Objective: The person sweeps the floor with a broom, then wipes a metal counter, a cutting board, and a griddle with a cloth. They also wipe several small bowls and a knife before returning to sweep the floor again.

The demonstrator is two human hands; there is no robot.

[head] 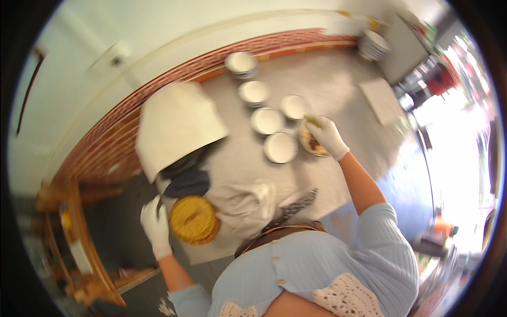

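Note:
My right hand (328, 138), in a white glove, is over a bowl (305, 139) that holds pale and brown food. Its fingers pinch a small yellow-green piece (313, 120), too blurred to name. Just left of that bowl stand white bowls (280, 147), some stacked, in a rough line running away from me. My left hand (155, 226), also gloved, hangs at the table's left edge with its fingers apart and nothing visible in them. Beside it sits a round yellow ridged item (193, 219) on an orange-brown base. A dark blue cloth (188, 184) lies just behind that item.
A large white cover (178, 126) with a dark opening stands at the table's (336, 83) left. A crumpled pale cloth (245, 206) lies before me. Along the back runs a red-patterned wall band (273, 39). More stacked bowls (373, 45) and a flat board (381, 101) are at right.

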